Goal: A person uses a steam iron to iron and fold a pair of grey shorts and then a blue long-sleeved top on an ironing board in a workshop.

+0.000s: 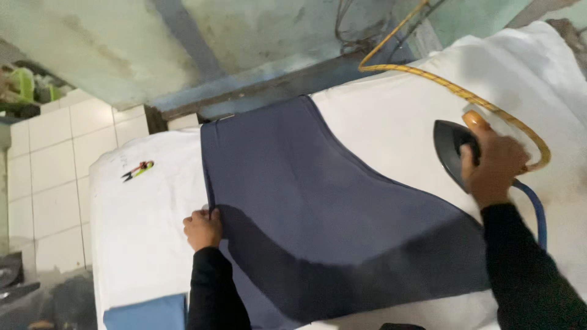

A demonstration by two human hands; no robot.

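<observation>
Sleeves: two black sleeves [214,287] come up from the bottom edge, one at left of centre, one at far right, each ending in a bare hand.
Blue piece: a lighter blue cloth [147,313] lies flat at the bottom edge, just left of the left sleeve, on the white cover.
Left hand: the left hand [202,228] sits at the left edge of the navy fabric, fingers curled together and pinched on that edge, knuckles toward the camera.
Navy fabric: a large dark navy fabric [318,208] lies spread flat over the middle of the white padded table [140,232]; its near part is in shadow, its far edge is straight, and its right side curves down toward the right sleeve.
Right hand: the right hand [492,165] is closed around the handle of the iron, fingers wrapped tight.
Iron: a dark iron [451,150] with an orange handle end stands on the white cover just beside the right edge of the navy fabric, tip pointing away.
Hoses: a blue hose [536,211] bends from the iron past the right wrist; a yellow braided cord [428,78] runs from the iron up to the far wall.
Snips: small thread snips [137,170] with green and orange grips lie on the white cover, well apart to the left.
Background: white tiles [55,165] at left, a worn grey-green wall [244,36] beyond the table.
</observation>
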